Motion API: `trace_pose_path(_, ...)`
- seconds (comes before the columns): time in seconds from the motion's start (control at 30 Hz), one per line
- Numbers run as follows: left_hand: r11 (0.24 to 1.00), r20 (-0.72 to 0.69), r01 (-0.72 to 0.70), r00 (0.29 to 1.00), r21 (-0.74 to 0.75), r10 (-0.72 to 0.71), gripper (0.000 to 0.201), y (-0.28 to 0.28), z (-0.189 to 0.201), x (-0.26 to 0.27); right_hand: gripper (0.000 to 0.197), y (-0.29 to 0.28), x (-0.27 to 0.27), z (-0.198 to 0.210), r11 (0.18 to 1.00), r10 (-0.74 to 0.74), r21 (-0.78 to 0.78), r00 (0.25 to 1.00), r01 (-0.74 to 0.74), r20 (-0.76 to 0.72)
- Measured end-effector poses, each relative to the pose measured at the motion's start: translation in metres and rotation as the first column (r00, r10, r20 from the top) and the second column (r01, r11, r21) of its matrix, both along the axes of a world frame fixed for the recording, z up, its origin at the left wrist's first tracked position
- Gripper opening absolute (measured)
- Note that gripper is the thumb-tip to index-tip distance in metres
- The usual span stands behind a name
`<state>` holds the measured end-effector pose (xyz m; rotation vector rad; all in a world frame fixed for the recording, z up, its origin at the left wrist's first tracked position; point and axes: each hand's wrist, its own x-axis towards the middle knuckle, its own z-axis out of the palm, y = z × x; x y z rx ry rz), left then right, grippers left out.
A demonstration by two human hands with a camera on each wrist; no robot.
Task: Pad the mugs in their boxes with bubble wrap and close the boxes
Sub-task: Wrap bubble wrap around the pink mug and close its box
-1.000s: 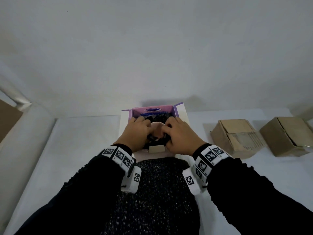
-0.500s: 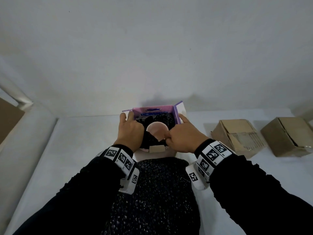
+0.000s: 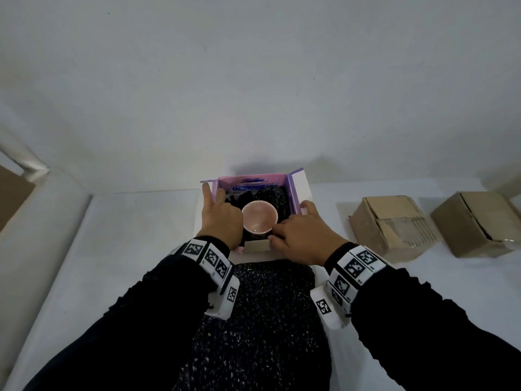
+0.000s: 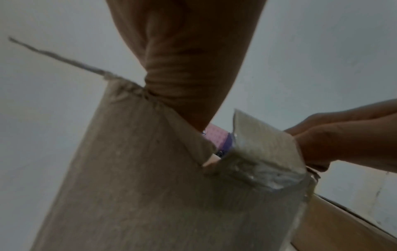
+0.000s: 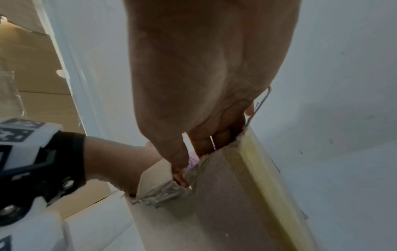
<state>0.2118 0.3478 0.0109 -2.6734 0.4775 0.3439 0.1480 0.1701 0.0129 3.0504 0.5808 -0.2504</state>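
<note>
Box (image 3: 294, 190) flanked both sides, left grip (image 3: 222, 221) spread along wall, right grip (image 3: 298, 238) pinching rim

Packing station. A white table (image 3: 127, 235) meets a plain white wall (image 3: 253, 80). Brown cardboard boxes (image 3: 392, 221) lie on it.

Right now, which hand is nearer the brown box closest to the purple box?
Right. The right hand sits at the purple box's right edge, apart from the brown box; the left hand is at the purple box's left edge, farther away.
</note>
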Motion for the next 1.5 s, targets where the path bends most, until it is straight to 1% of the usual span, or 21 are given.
trace_pose_path(0.07,0.999,-0.039,0.029,0.999,0.026,-0.028,0.023,0.002,-0.005,0.004,0.049,-0.001,0.001,0.001,1.000,-0.001,0.002,1.000,0.001,-0.008)
trace_pose_path(0.17,0.998,-0.099,0.033,0.994,-0.060,-0.039,0.024,0.010,-0.008,0.007,0.044,0.000,0.004,0.003,0.999,-0.001,0.041,1.000,0.002,-0.015)
trace_pose_path(0.2,0.995,-0.079,0.057,0.995,-0.085,-0.064,0.026,0.012,-0.007,0.006,0.041,-0.002,0.004,0.003,0.999,0.005,0.049,1.000,-0.005,0.013)
trace_pose_path(0.27,0.980,0.069,0.139,0.989,-0.143,-0.130,0.033,0.018,-0.004,-0.003,0.037,-0.006,0.003,-0.002,0.998,0.015,0.064,0.995,-0.022,0.103)
trace_pose_path(0.33,0.943,0.216,0.239,0.958,-0.232,-0.190,0.047,0.027,-0.008,-0.014,0.042,-0.009,-0.001,-0.009,0.997,0.023,0.069,0.988,-0.034,0.151)
trace_pose_path(0.37,0.918,0.251,0.286,0.943,-0.277,-0.218,0.055,0.032,-0.012,-0.019,0.046,-0.010,-0.003,-0.012,0.997,0.026,0.067,0.989,-0.037,0.148)
trace_pose_path(0.43,0.908,0.181,0.283,0.955,-0.310,-0.235,0.071,0.040,-0.017,-0.031,0.048,-0.010,-0.005,-0.014,0.997,0.013,0.076,0.994,-0.022,0.106)
trace_pose_path(0.5,0.926,0.101,0.238,0.971,-0.292,-0.218,0.081,0.045,-0.021,-0.041,0.045,-0.007,-0.006,-0.011,0.997,-0.003,0.082,0.999,-0.001,0.039)
trace_pose_path(0.57,0.933,0.098,0.223,0.974,-0.282,-0.203,0.077,0.046,-0.022,-0.049,0.040,-0.004,-0.008,-0.009,0.997,-0.014,0.072,1.000,0.013,0.023)
trace_pose_path(0.67,0.956,0.143,0.171,0.980,-0.238,-0.139,0.067,0.041,-0.020,-0.059,0.036,-0.001,-0.016,-0.014,1.000,-0.020,-0.016,0.981,0.023,0.193)
trace_pose_path(0.73,0.963,0.177,0.150,0.978,-0.222,-0.111,0.061,0.038,-0.021,-0.066,0.024,-0.002,-0.024,-0.027,0.999,-0.043,0.017,0.948,0.039,0.316)
trace_pose_path(0.8,0.948,0.241,0.184,0.963,-0.258,-0.122,0.050,0.038,-0.030,-0.073,0.013,-0.003,-0.032,-0.036,0.998,-0.055,0.053,0.928,0.039,0.368)
trace_pose_path(0.9,0.942,0.256,0.189,0.960,-0.278,-0.117,0.044,0.037,-0.030,-0.075,0.017,-0.003,-0.036,-0.039,0.996,-0.083,0.043,0.933,0.072,0.351)
trace_pose_path(1.0,0.962,0.193,0.132,0.977,-0.237,-0.087,0.050,0.032,-0.019,-0.069,0.020,-0.002,-0.032,-0.030,0.996,-0.069,-0.033,0.964,0.080,0.256)
trace_pose_path(1.07,0.967,0.164,0.118,0.983,-0.225,-0.082,0.053,0.028,-0.016,-0.065,0.029,-0.001,-0.029,-0.020,0.994,-0.048,-0.084,0.986,0.062,0.158)
trace_pose_path(1.13,0.967,0.140,0.114,0.987,-0.227,-0.084,0.054,0.026,-0.016,-0.064,0.035,-0.002,-0.030,-0.015,0.994,-0.055,-0.082,0.989,0.067,0.139)
trace_pose_path(1.23,0.940,0.200,0.155,0.975,-0.303,-0.096,0.047,0.034,-0.024,-0.072,0.033,-0.003,-0.045,-0.012,0.997,-0.071,0.008,0.968,0.071,0.242)
trace_pose_path(1.3,0.888,0.301,0.232,0.947,-0.396,-0.113,0.044,0.039,-0.034,-0.083,0.032,-0.006,-0.061,-0.017,0.984,-0.116,0.167,0.925,0.059,0.361)
trace_pose_path(1.37,0.834,0.337,0.275,0.934,-0.478,-0.115,0.054,0.042,-0.043,-0.098,0.030,-0.006,-0.083,-0.026,0.941,-0.199,0.335,0.884,0.051,0.423)
trace_pose_path(1.43,0.807,0.338,0.301,0.932,-0.508,-0.134,0.059,0.044,-0.048,-0.113,0.022,-0.003,-0.105,-0.043,0.891,-0.292,0.445,0.868,0.093,0.402)
trace_pose_path(1.5,0.806,0.318,0.315,0.933,-0.500,-0.167,0.059,0.047,-0.052,-0.126,0.021,0.002,-0.123,-0.063,0.869,-0.374,0.433,0.891,0.240,0.257)
